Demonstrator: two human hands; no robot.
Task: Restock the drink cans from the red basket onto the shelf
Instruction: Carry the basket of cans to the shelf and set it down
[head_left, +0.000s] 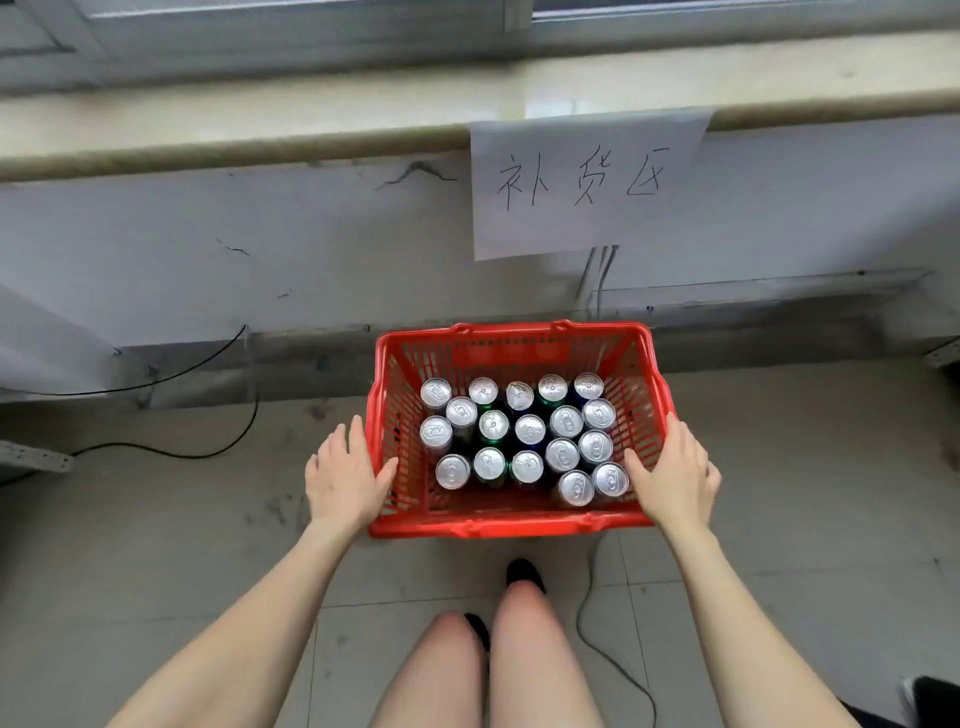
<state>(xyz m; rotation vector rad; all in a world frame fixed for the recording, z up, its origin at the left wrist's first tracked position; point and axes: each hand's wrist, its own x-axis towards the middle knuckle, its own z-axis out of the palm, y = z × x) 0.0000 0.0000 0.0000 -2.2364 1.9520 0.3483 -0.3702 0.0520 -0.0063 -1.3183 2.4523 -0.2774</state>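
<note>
The red basket (511, 525) sits on the tiled floor (156, 545), full of upright drink cans (530, 430); left hand (345, 480) and right hand (675, 475), fingers spread, flank its sides

The drink cans (524, 434) show only silver lids from up here, their sides and labels sunk in shadow inside the red basket (511, 522), so brands are unreadable. The left hand (343, 480) covers part of the basket's left wall and the right hand (675, 478) hides its near right corner, so neither grip can be judged. At lower right a dark object (930, 699) is cut off by the frame edge, unidentifiable.
</note>
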